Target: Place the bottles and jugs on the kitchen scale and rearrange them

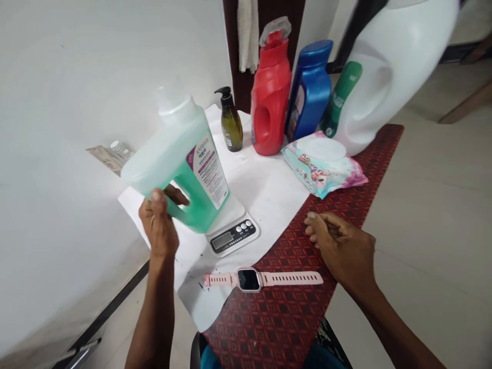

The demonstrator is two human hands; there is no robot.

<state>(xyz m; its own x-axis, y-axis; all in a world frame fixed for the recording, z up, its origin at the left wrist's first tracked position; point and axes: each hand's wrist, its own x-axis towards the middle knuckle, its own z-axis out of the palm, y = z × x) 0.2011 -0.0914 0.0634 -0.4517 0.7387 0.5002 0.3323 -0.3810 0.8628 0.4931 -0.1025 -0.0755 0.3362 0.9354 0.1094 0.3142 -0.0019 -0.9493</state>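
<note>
My left hand (159, 225) is wrapped around the handle of a large translucent jug of green liquid (209, 179). The jug leans toward the left, its base at the white digital kitchen scale (234, 236); whether it rests on the scale or hangs just over it I cannot tell. Part of the scale's platform is hidden behind the jug. My right hand (342, 246) is closed in a loose fist near the table's right edge, and no object shows in it. Between my forearms lies a pink smartwatch (249, 280), its strap stretched out flat.
Behind stand a dark pump bottle (231, 123), a red detergent bottle (271, 97), a blue bottle (311, 92), a green bottle (340, 100) and a big white jug (400, 56). A wet-wipes pack (323, 161) lies before them. White paper partly covers the red patterned table (277, 323).
</note>
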